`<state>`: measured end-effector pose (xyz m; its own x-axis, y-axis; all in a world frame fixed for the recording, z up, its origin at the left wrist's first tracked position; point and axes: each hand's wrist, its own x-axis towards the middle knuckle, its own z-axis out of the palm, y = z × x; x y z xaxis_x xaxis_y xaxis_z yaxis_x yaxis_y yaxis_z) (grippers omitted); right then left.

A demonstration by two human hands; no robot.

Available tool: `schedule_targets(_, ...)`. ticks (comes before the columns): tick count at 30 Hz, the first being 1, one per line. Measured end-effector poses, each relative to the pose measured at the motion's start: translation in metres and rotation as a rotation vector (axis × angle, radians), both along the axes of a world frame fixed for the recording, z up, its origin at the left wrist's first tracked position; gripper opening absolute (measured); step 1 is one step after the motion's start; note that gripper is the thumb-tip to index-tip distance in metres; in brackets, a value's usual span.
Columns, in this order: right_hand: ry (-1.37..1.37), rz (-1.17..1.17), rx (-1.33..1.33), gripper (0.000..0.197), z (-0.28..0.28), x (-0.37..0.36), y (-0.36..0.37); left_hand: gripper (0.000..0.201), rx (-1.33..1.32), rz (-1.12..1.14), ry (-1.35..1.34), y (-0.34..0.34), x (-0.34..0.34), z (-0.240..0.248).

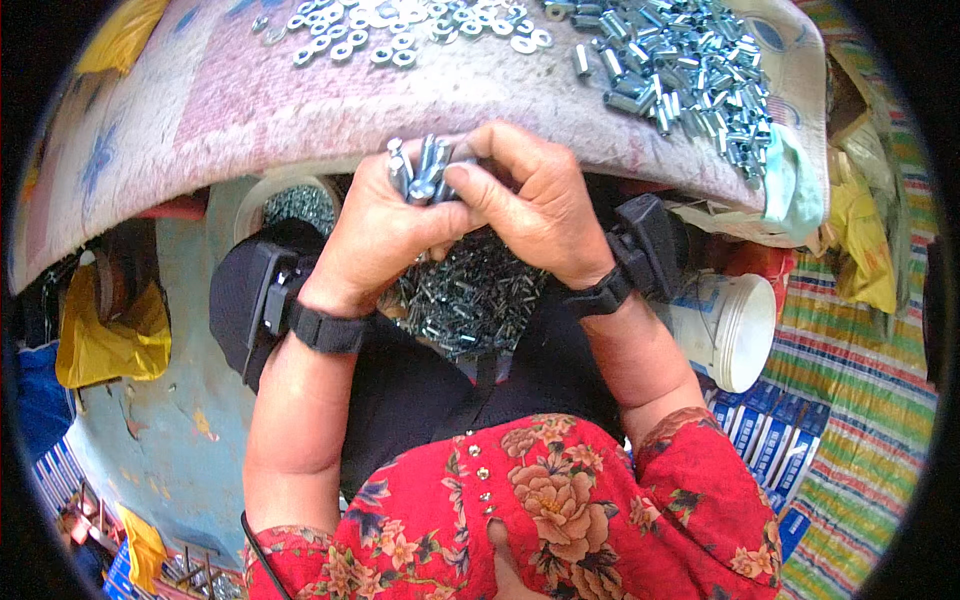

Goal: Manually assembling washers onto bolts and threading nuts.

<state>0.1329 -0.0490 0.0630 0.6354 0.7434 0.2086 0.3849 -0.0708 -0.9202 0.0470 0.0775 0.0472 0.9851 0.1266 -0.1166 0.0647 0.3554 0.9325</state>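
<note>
Both of my hands meet just before the near edge of the cloth-covered table (300, 120). My left hand (375, 235) is closed around several shiny metal bolts (425, 180), whose rounded ends stick up between the fingers. My right hand (535, 205) comes in from the right, thumb and forefinger pressed at the bolts. Which single piece the right fingers pinch is partly hidden. Below the hands, between my legs, lies a heap of small dark metal pieces (470, 305).
Silver ring-shaped nuts or washers (400, 35) spread over the table's far middle. A pile of short metal sleeves (670, 70) covers its right side, beside a pale green cloth (793, 185). A white bucket (745, 335) lies tipped at right; another container (300, 200) of metal parts stands left.
</note>
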Motion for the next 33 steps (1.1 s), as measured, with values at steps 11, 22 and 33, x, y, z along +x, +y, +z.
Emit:
schedule_targets(11,-0.043,-0.047,0.036,0.006,0.014,0.019,-0.008,0.015,-0.291,0.050,0.093,-0.006,0.005,0.000)
schedule_targets(22,-0.795,-0.293,-0.253,0.014,0.017,0.160,-0.002,0.011,-0.370,0.207,-0.002,-0.004,0.006,-0.005)
schedule_targets(33,-0.782,-0.064,-0.098,0.034,0.005,0.129,0.022,0.010,-0.242,0.310,-0.048,0.016,-0.014,0.002)
